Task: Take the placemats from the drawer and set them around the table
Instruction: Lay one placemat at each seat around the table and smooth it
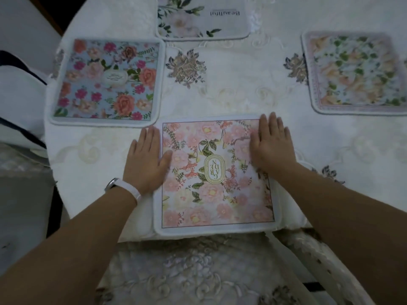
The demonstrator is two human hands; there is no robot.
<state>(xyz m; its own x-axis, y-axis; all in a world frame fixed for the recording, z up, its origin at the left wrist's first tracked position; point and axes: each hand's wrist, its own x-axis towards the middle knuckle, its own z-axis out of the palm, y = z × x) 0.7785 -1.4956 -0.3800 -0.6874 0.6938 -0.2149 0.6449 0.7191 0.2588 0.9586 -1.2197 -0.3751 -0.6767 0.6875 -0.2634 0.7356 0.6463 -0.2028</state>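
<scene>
Now both your hands lie flat on the pink placemat [217, 194], the one with the gold oval reading GARDEN. It sits on the white tablecloth [242, 84], with its near border right at the table's near edge.

Your left hand [146, 159] rests at that mat's left border. The palm and fingers lie mostly on the cloth just beside it, fingers straight and pressed together, and the thumb is spread out onto the printed flowers. Your right hand [272, 146] lies on the mat's far right corner, fingers straight and only slightly apart, pinching nothing. A white wristband [132, 191] circles your left wrist, just left of the mat's left border.

Three more mats lie around it:
- The blue placemat [108, 80] lies beyond the pink mat's far left corner, the two corners almost touching.
- The white placemat [202, 18], printed with the word Beautiful, lies straight beyond the pink mat and well apart from it. It seems to touch the blue one's corner.
- The peach-and-green placemat [354, 71] lies off to the pink mat's far right, well apart from it.

Nearer to you than the pink mat's near border, an embroidered chair cover [193, 274] shows.
</scene>
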